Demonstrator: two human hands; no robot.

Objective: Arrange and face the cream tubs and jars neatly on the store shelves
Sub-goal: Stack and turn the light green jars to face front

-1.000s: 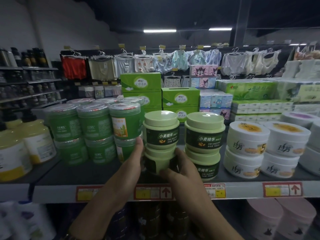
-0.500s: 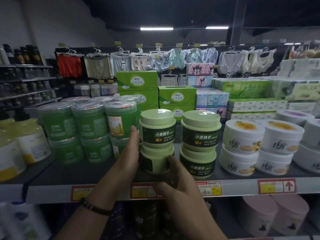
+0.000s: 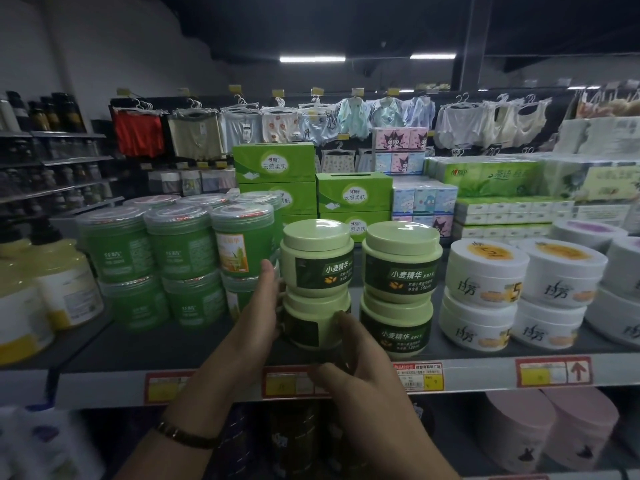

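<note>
Two stacks of pale green jars with dark labels stand mid-shelf. In the left stack, the bottom jar [image 3: 313, 323] shows only the edge of its label, turned leftward, and the top jar [image 3: 317, 259] sits on it. My left hand [image 3: 258, 313] holds the left side of this stack, fingers reaching up to the top jar. My right hand [image 3: 360, 362] touches the bottom jar's front right with its fingertips. The right stack [image 3: 398, 289] faces forward. Dark green tubs [image 3: 180, 265] stand to the left, white tubs [image 3: 523, 292] to the right.
The grey shelf [image 3: 166, 348] carries red price tags [image 3: 554, 371] along its front edge. Yellow pump bottles [image 3: 52, 282] stand at far left. Green tissue boxes [image 3: 277, 181] and tissue packs sit behind the jars. Pink tubs [image 3: 550, 431] fill the shelf below.
The bottom jar of the left stack has turned, its label now showing mostly a plain side. My right hand slid lower and rightward on it; my left hand stays on the stack's left side.
</note>
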